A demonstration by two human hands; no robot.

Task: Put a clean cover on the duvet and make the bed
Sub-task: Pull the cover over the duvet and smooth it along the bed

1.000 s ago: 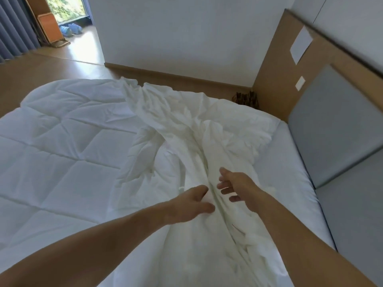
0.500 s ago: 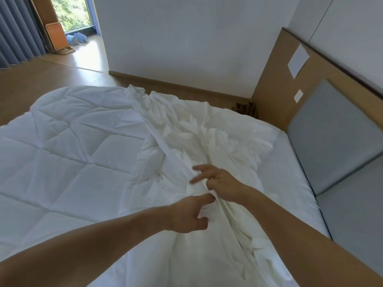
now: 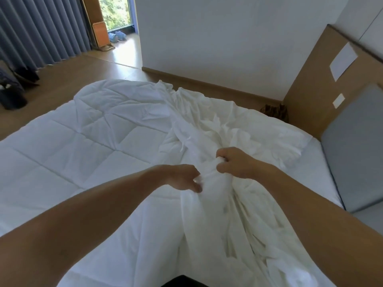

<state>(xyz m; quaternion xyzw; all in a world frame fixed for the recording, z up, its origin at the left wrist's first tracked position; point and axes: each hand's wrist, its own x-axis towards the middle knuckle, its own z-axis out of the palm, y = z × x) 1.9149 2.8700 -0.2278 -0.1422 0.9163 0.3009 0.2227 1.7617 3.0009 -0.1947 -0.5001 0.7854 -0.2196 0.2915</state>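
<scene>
A white quilted duvet (image 3: 78, 154) lies spread over the left part of the bed. A crumpled white duvet cover (image 3: 209, 123) runs in a bunched strip from the bed's far edge down toward me. My right hand (image 3: 236, 162) is closed in a fist around a gathered fold of the cover. Just to its left and slightly lower, my left hand (image 3: 184, 177) pinches the same bunch of fabric between thumb and fingers. Both forearms reach in from the bottom of the view.
The mattress (image 3: 319, 172) shows bare at the right, against a grey padded headboard (image 3: 356, 154) with a wooden panel (image 3: 310, 88) above. Wooden floor (image 3: 68, 79) lies beyond the bed, grey curtains (image 3: 39, 27) at far left, a dark bag (image 3: 12, 90) by them.
My right hand went from open fingers above the cover to a fist closed on a fold. My left hand stayed on the fabric. The view has lifted, showing more floor and curtains.
</scene>
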